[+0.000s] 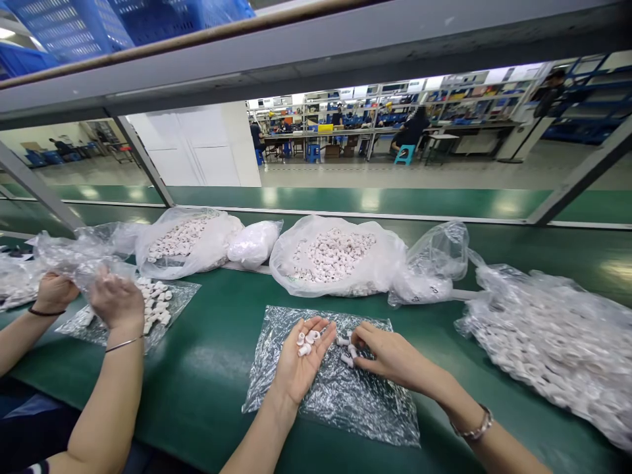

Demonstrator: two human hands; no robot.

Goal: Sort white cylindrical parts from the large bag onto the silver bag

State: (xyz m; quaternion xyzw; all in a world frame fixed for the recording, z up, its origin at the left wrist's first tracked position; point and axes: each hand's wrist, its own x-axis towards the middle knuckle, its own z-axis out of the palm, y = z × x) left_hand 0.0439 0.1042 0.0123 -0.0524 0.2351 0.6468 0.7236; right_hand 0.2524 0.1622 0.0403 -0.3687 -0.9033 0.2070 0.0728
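Note:
My left hand (305,359) is turned palm up over a clear plastic bag (355,408), with several small white plastic fittings (307,342) resting in the palm and against the fingers. Just to its right, my right hand (388,352) curls its thumb and fingers around white fittings (349,352) that lie on the bag. Part of that grip is hidden behind the fingers. The bag lies flat and wrinkled on the green bench (197,388).
An open bag of fittings (336,253) stands behind my hands, and another (182,237) stands further left. A large filled bag (553,342) lies at right. A co-worker's hands (118,299) work at left beside loose fittings (157,306). Blue crates (74,29) sit on the overhead shelf.

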